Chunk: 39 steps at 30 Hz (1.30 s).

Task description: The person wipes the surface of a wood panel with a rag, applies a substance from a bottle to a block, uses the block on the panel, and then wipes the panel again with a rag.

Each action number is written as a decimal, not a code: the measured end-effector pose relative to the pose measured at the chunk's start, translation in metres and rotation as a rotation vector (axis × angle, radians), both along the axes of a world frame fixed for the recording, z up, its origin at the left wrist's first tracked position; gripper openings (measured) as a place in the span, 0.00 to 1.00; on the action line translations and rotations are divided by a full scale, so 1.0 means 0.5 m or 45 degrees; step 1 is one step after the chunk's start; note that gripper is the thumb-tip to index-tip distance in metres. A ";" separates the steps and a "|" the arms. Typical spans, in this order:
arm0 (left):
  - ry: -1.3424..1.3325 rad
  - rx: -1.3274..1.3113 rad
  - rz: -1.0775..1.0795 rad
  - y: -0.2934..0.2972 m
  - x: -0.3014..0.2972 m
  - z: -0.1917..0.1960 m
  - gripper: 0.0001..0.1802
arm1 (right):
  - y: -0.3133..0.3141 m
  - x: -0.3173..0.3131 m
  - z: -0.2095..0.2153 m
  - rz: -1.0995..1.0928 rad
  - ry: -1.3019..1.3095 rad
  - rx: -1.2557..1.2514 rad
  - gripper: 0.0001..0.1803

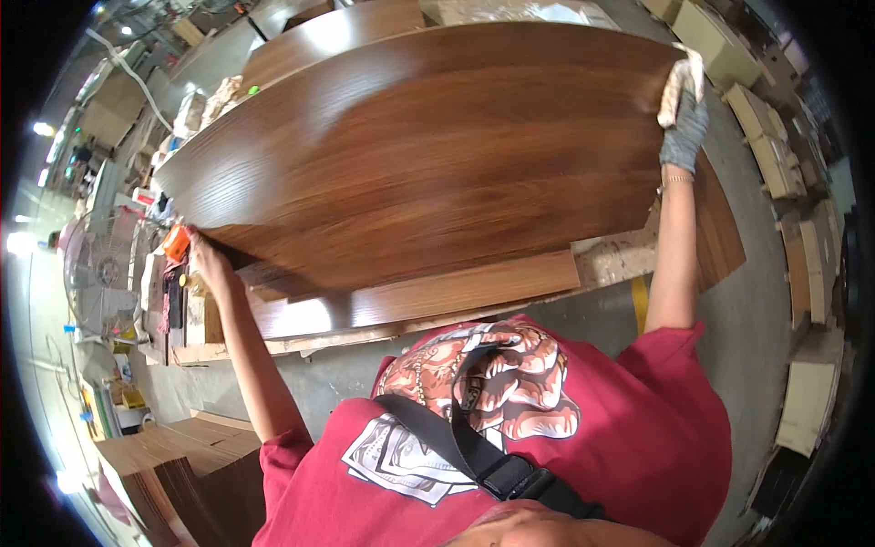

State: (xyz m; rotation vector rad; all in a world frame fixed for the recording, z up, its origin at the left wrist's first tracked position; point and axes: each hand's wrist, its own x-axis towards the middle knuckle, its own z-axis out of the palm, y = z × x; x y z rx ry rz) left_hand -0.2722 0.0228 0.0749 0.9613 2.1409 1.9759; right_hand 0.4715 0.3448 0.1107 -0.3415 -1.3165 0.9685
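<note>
A large dark brown wood-grain board (pixel 428 155) spans the width between my two hands, lying over other boards. At its near left corner, my bare left hand (pixel 210 263) is closed on the edge, its fingers partly hidden. An orange object (pixel 175 242) shows right beside those fingers; its kind is unclear. My right hand (pixel 685 137), in a grey glove, reaches out to the far right corner. It is closed on a crumpled pale cloth (pixel 679 87), which rests against the board's right edge.
Under the large board lies a lighter brown board (pixel 456 290) on a worn worktable (pixel 620 259). A fan (pixel 102 272) stands at the left. Stacked cardboard (pixel 182 465) sits at lower left, and cartons (pixel 770 141) line the right side. More brown panels (pixel 333 36) lie beyond.
</note>
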 end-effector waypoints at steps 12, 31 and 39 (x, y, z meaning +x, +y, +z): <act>-0.380 0.664 -0.078 -0.031 0.055 -0.199 0.37 | -0.225 -0.059 -0.071 -0.864 -0.240 0.322 0.25; -0.244 0.672 -0.201 -0.126 0.014 0.014 0.34 | -0.337 -0.070 0.019 -1.074 -0.515 0.432 0.25; 0.051 0.534 -0.014 -0.085 -0.031 -0.053 0.30 | -0.525 -0.447 0.055 -0.977 -1.592 1.067 0.30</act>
